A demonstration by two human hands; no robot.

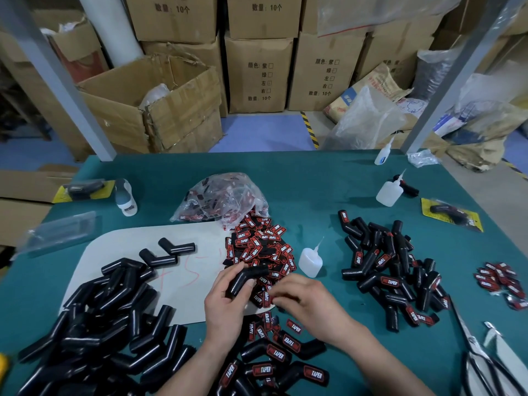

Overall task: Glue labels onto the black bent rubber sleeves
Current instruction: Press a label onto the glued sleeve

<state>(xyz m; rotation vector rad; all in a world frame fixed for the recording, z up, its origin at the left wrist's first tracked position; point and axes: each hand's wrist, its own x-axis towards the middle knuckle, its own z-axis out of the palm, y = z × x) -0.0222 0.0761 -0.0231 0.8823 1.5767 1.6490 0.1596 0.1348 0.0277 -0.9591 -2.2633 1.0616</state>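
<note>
My left hand (225,304) grips a black bent rubber sleeve (245,278) just above the table's middle. Beside it, my right hand (305,298) has its fingertips curled down among the red and black labels (260,250) at the near edge of the pile; whether it pinches one is hidden. Plain sleeves (108,310) lie heaped at the left. Labelled sleeves lie in a heap at the right (391,270) and in a smaller group near me (274,358). A small glue bottle (311,260) stands right of the label pile.
A clear bag of labels (223,195) sits behind the pile. Two more glue bottles (390,190) stand at the back right. Loose labels (500,281) and scissors (483,358) lie at the right edge. Cardboard boxes (257,72) stand beyond the green table (314,178).
</note>
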